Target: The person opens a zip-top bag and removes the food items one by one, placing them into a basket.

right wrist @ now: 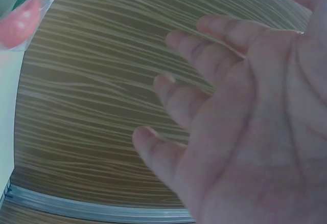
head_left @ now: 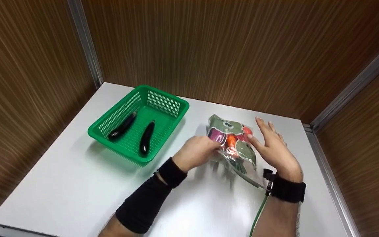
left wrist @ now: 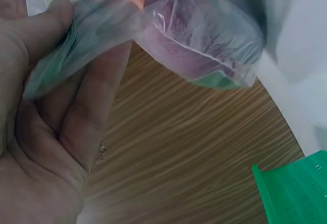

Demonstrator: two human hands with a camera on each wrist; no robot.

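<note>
A clear plastic bag [head_left: 231,140] printed with vegetable pictures, zip-style along its edge, is held up over the table's right half. My left hand [head_left: 197,152] pinches its near left edge between thumb and fingers; in the left wrist view the thumb lies over the greenish strip of the bag [left wrist: 196,35]. Close to the bag's right side, my right hand [head_left: 273,148] is spread with its fingers extended. In the right wrist view the right palm [right wrist: 245,116] holds nothing. Whether its thumb touches the bag I cannot tell.
On the white table [head_left: 61,184], a green plastic basket [head_left: 138,158] stands to the left. Inside it lie two eggplants, one at the left [head_left: 123,126] and one at the right [head_left: 147,138]. Wood-patterned panels [head_left: 183,49] enclose the back and sides. A green cable [head_left: 258,214] runs along my right forearm.
</note>
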